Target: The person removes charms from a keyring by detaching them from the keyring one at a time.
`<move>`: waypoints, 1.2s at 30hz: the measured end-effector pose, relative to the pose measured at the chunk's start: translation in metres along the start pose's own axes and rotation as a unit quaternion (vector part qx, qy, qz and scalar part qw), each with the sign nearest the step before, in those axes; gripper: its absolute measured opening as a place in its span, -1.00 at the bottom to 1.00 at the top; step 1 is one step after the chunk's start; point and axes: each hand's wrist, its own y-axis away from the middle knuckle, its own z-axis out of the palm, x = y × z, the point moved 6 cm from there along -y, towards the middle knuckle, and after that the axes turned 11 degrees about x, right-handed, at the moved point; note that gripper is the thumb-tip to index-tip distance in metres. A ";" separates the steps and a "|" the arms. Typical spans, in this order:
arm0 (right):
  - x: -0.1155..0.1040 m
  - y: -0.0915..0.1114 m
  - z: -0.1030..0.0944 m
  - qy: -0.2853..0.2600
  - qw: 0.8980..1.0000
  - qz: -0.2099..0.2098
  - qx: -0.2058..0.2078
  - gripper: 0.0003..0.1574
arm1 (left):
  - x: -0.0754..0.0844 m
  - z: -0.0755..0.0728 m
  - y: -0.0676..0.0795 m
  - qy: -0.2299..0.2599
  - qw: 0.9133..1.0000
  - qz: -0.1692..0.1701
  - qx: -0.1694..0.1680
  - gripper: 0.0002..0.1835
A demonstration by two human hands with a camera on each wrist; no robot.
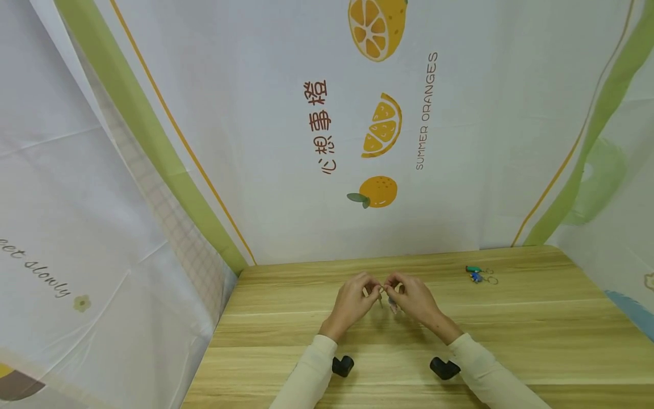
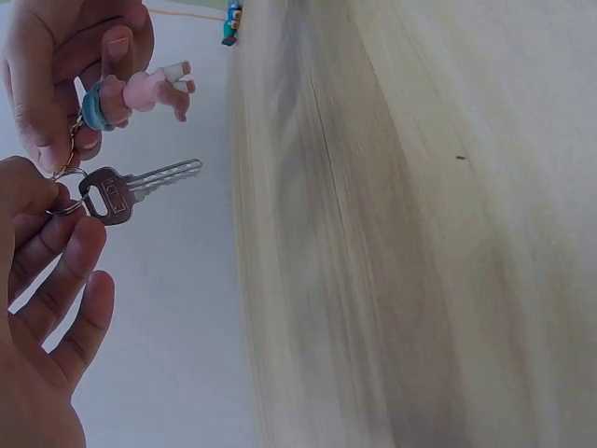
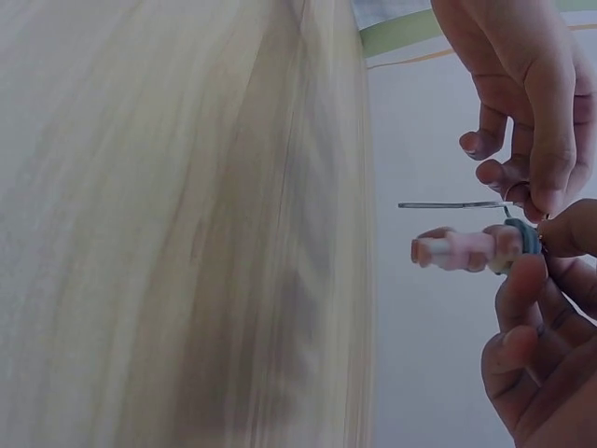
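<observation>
My left hand [image 1: 352, 299] and right hand [image 1: 415, 298] meet fingertip to fingertip above the table. A metal key ring [image 2: 65, 207] is pinched between the left thumb and fingers. From it a silver key [image 2: 114, 198] sticks out, toothed blade pointing away from the hand. My right hand grips a small figurine keychain [image 2: 145, 91] by its gold chain, close to the ring. The figurine has a pink body and a blue-green part at its head end. In the right wrist view the key [image 3: 448, 205] appears edge-on beside the figurine [image 3: 466, 249].
Toward the back right of the wooden table [image 1: 276, 324] lie a green keychain [image 1: 473, 268] and a blue keychain [image 1: 476, 277], each with a ring. White printed cloth [image 1: 265, 142] hangs behind and at both sides. Black wrist devices [image 1: 343, 366] sit below the sleeves.
</observation>
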 end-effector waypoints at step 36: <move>0.008 0.000 -0.001 -0.051 0.997 0.053 -0.026 -0.93 | -0.007 0.001 0.003 0.031 0.998 -0.051 -0.014 -0.92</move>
